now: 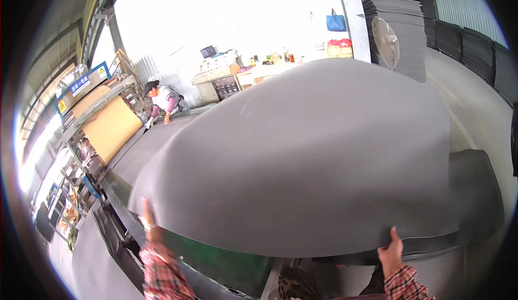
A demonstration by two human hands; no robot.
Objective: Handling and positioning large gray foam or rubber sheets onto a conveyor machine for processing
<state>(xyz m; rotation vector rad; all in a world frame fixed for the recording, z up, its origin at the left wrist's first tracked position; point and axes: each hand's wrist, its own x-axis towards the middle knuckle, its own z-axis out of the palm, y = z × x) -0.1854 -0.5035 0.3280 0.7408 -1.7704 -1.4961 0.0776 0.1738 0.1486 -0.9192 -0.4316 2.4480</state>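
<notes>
A large, smooth grey sheet (302,154) bulges upward in front of me, its near edge curving between my two hands. My left hand (147,215) grips the sheet's left near edge, thumb on top and the other fingers mostly hidden. At the right near edge my right hand (392,250) pinches the sheet, with the thumb up on the surface and the fingers out of sight beneath. Under the left part of the sheet runs a green conveyor bed (216,259). More dark grey sheets (475,192) lie in a low pile below the right end.
At the far left a co-worker (164,99) leans over the conveyor beside a machine with a tan roll (113,127). A control console (216,69) and a cluttered table (270,69) stand behind. At the back right are a round fan (385,42) and tall sheet stacks (407,36).
</notes>
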